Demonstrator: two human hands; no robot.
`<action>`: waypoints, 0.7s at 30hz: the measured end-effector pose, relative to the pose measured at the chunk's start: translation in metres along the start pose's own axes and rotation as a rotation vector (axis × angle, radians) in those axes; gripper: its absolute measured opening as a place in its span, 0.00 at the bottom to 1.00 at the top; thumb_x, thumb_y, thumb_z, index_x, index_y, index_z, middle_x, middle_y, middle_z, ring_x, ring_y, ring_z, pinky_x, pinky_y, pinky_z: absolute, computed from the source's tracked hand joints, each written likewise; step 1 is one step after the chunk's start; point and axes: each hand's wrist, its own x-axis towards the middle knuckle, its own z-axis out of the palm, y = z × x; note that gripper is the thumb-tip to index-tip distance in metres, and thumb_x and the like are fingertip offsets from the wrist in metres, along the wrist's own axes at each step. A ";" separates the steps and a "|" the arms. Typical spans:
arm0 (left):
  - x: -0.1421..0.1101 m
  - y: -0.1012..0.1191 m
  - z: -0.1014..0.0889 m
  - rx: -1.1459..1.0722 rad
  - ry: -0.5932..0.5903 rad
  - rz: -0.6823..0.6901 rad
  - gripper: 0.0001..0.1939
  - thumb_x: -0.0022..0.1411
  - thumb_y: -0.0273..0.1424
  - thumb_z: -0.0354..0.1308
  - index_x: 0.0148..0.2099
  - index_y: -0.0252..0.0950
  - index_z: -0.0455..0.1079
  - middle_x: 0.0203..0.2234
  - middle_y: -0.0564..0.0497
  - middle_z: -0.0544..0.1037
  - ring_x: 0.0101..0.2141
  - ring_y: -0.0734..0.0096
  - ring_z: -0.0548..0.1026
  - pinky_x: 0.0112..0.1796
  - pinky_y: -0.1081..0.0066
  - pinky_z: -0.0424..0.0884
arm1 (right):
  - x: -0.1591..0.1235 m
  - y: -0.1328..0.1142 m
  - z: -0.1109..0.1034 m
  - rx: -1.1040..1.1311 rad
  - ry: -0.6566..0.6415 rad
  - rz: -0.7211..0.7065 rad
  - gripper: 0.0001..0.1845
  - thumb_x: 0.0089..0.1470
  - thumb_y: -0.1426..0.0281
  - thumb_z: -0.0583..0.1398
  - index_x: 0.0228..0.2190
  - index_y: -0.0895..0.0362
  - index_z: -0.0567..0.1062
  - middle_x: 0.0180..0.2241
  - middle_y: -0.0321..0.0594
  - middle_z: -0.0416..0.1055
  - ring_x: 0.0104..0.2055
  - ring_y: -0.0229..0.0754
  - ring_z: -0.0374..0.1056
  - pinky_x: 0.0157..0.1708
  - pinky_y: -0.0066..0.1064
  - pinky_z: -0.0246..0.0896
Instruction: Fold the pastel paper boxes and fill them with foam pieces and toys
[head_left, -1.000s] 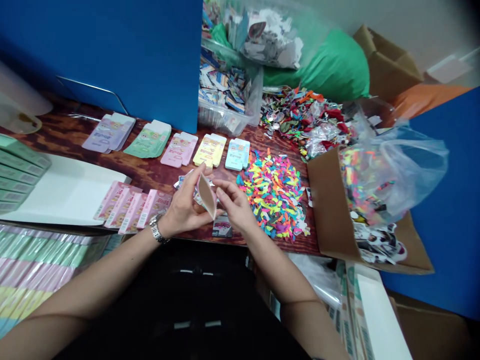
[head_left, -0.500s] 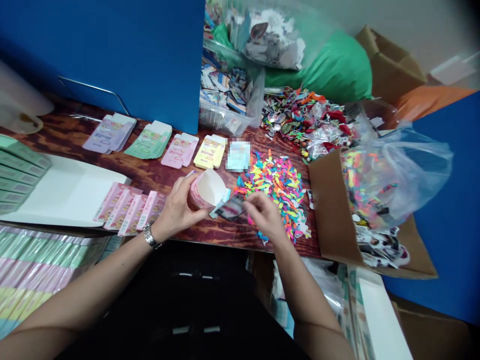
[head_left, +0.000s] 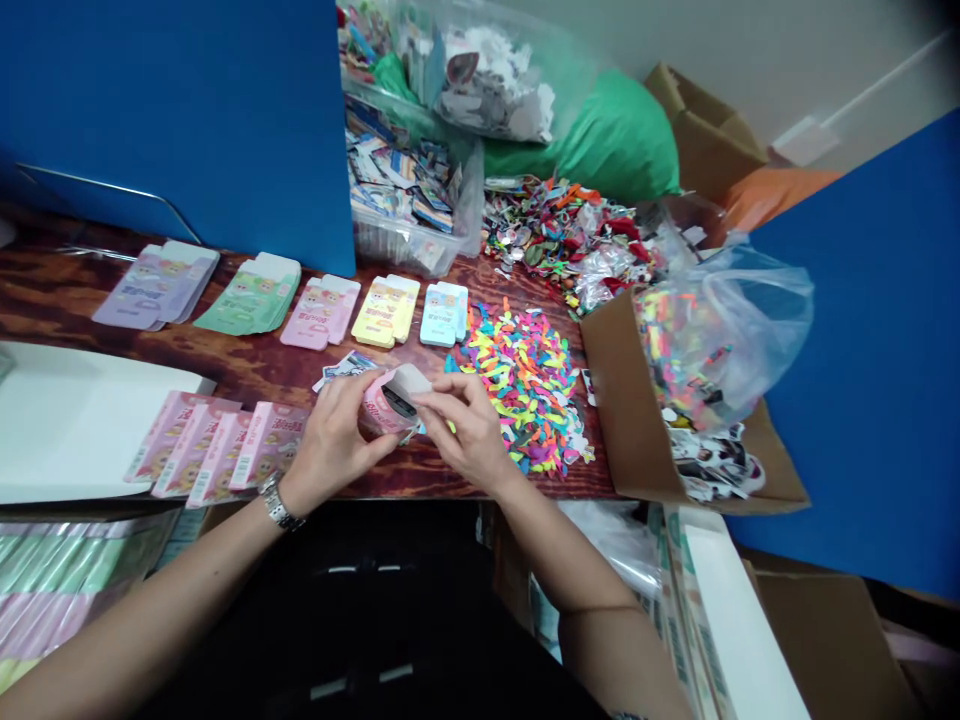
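My left hand (head_left: 337, 425) is wrapped round a small pink paper box (head_left: 380, 408), its open top tilted toward me. Inside the mouth sits a dark, flat packet (head_left: 399, 400), partly hidden by the box wall. At the white inner flap of that box, the fingers of my right hand (head_left: 466, 425) are closed on the edge. Behind the box lie some printed cards or stickers (head_left: 349, 368), partly covered by my left hand. Close to my right hand spreads a heap of small, brightly coloured pieces (head_left: 529, 375).
Flat box stacks in purple (head_left: 154, 285), green (head_left: 247, 295), pink (head_left: 319, 312), yellow (head_left: 385, 310) and blue (head_left: 444, 313) line the back. Filled pink boxes (head_left: 217, 445) lie left beside a white tray (head_left: 90, 420). A cardboard carton (head_left: 637, 400) stands right; a plastic bin (head_left: 409, 240) behind.
The dark packet has gone from my right hand into the pink box. My right hand has moved left to the box's flap. The view has shifted right, and cards now show behind the box.
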 end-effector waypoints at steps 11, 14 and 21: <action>-0.001 -0.002 0.000 -0.039 0.025 -0.025 0.35 0.56 0.39 0.65 0.62 0.36 0.58 0.51 0.42 0.73 0.50 0.53 0.74 0.52 0.58 0.71 | -0.032 0.115 -0.079 -0.530 -0.250 0.557 0.14 0.61 0.64 0.58 0.45 0.55 0.78 0.41 0.44 0.77 0.42 0.46 0.73 0.44 0.33 0.65; -0.003 -0.003 0.004 -0.039 0.004 -0.018 0.36 0.56 0.40 0.65 0.63 0.38 0.57 0.52 0.43 0.73 0.50 0.54 0.74 0.52 0.59 0.71 | -0.047 0.113 -0.079 -0.629 -0.391 0.597 0.15 0.59 0.61 0.61 0.45 0.53 0.78 0.42 0.43 0.77 0.45 0.46 0.72 0.44 0.32 0.64; -0.005 0.000 0.014 -0.097 -0.083 -0.030 0.36 0.59 0.44 0.62 0.66 0.43 0.54 0.51 0.44 0.72 0.50 0.49 0.73 0.50 0.52 0.71 | -0.061 0.104 -0.084 -0.446 -0.273 0.547 0.19 0.63 0.64 0.57 0.53 0.53 0.73 0.48 0.42 0.76 0.45 0.41 0.72 0.47 0.29 0.63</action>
